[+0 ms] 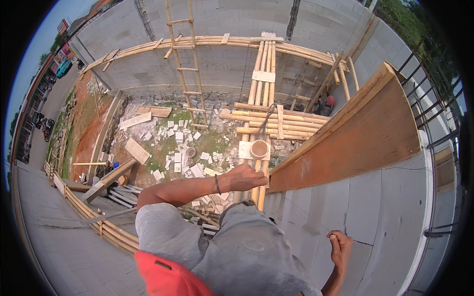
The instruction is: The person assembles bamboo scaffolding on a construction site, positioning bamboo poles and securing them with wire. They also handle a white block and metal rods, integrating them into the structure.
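Note:
My left hand (244, 177), with a dark band on its wrist, reaches across in front of me above the bamboo poles. Its fingers are curled closed beside the lower left end of a large plywood panel (345, 138); what they hold, if anything, is hidden. Along its upper edge the panel has a timber batten, and it leans over the grey block wall (353, 207). Lower right, my right hand (340, 249) is held close to the wall face with fingers bent in and thumb pressed on them. I cannot make out anything in it.
A round bucket (259, 149) stands on a small board on the bamboo scaffold (264, 93). Far below, broken white blocks (178, 135) litter the ground. A bamboo ladder (187, 69) rises at the back. Steel rebar (429, 108) juts out on the right. Another person (330, 101) is beyond the panel.

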`<state>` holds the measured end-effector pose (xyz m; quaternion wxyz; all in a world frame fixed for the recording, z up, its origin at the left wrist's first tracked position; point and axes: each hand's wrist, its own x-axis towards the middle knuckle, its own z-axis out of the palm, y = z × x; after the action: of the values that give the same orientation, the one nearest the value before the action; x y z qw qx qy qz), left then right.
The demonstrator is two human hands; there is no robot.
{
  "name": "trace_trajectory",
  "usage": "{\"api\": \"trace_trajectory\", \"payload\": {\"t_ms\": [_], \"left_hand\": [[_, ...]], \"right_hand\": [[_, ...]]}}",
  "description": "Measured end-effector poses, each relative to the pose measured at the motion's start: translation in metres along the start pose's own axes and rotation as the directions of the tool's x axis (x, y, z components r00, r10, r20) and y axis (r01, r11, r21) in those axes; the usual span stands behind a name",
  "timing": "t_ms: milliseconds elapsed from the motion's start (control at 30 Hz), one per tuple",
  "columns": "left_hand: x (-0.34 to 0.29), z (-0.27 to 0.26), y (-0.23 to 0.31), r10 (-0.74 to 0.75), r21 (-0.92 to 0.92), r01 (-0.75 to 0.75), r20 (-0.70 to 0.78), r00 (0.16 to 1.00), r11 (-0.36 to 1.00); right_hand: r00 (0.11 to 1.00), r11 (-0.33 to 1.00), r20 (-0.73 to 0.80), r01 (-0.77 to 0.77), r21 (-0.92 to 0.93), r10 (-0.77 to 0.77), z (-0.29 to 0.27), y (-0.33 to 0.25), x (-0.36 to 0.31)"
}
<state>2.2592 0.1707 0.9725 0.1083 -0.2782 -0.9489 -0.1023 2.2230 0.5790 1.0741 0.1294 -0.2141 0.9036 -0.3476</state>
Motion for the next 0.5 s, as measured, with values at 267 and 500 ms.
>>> {"api": "trace_trajectory", "payload": {"t_ms": [267, 500], "left_hand": [[0.021, -0.007, -0.042, 0.106, 0.331, -0.077, -0.070, 0.992, 0.940], [0.024, -0.019, -0.061, 0.105, 0.145, -0.098, -0.038, 0.994, 0.985]], "right_hand": [[0.931, 0.967, 0.362, 0.053, -0.248, 0.042, 0.025, 0.024, -0.033], [0.993, 0.962, -0.111, -0.005, 0.272, 0.037, -0.018, 0.024, -0.038]]}}
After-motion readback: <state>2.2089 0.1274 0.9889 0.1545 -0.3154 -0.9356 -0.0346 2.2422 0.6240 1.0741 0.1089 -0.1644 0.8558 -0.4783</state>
